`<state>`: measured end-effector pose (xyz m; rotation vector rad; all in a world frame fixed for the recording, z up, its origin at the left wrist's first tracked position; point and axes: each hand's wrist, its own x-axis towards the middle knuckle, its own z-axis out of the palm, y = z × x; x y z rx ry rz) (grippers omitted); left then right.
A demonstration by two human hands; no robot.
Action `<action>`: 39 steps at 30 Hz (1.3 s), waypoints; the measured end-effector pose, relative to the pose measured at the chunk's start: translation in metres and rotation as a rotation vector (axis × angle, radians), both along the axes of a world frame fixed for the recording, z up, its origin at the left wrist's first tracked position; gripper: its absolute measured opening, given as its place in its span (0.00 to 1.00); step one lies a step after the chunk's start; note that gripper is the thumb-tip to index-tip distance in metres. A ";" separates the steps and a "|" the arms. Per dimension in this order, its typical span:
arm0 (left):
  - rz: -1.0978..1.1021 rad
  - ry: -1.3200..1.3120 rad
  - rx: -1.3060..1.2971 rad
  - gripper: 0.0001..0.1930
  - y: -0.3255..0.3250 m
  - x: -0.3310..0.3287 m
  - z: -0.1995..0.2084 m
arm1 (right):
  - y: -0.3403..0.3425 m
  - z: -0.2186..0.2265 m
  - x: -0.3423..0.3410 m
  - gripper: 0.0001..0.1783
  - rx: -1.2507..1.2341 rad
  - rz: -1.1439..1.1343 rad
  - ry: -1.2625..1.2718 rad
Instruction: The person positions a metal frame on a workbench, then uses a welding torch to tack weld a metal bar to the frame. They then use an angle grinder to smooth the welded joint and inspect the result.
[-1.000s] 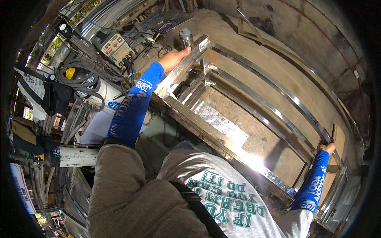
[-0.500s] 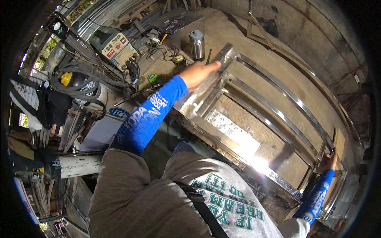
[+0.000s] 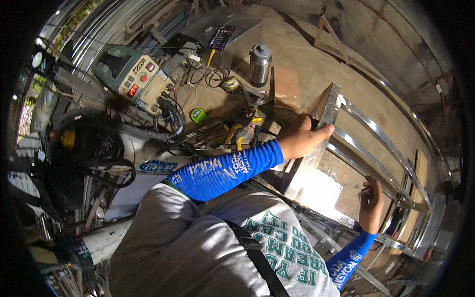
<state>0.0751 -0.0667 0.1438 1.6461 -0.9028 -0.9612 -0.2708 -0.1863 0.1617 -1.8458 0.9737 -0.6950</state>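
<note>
A shiny metal frame with long parallel rails lies across the work table to the right. My left hand is closed on its near-left end bar, thumb along the top of the metal. Away from the rails, my right hand is raised over the frame's right part. Its fingers are loosely bent and apart, and I see nothing held in them. A bright patch of light falls on a flat plate between my hands.
Left of the frame are a brown block, a steel bottle, pliers, a green tape measure and a yellow-black one. A welding machine with cables stands farther left. A phone lies at the back.
The frame's left end has shifted right and nearer with my left hand on it, uncovering the brown block and pliers. My right hand has let go of the frame's right end and moved left.
</note>
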 end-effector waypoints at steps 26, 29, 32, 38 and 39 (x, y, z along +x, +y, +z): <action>-0.305 0.159 -0.337 0.34 0.000 0.023 -0.009 | -0.035 -0.010 -0.043 0.18 -0.287 -0.388 0.021; -0.350 0.244 -0.307 0.25 -0.005 0.026 -0.028 | -0.033 0.000 -0.028 0.17 -0.119 -0.454 -0.045; -0.374 0.296 -0.238 0.21 0.001 0.038 -0.030 | -0.031 0.002 -0.020 0.17 -0.022 -0.463 -0.068; -0.287 0.374 -0.177 0.16 0.001 0.058 -0.074 | -0.053 -0.020 -0.064 0.15 -0.044 -0.373 0.070; -0.230 0.417 -0.172 0.15 0.002 0.061 -0.099 | -0.054 -0.018 -0.064 0.16 -0.061 -0.376 0.134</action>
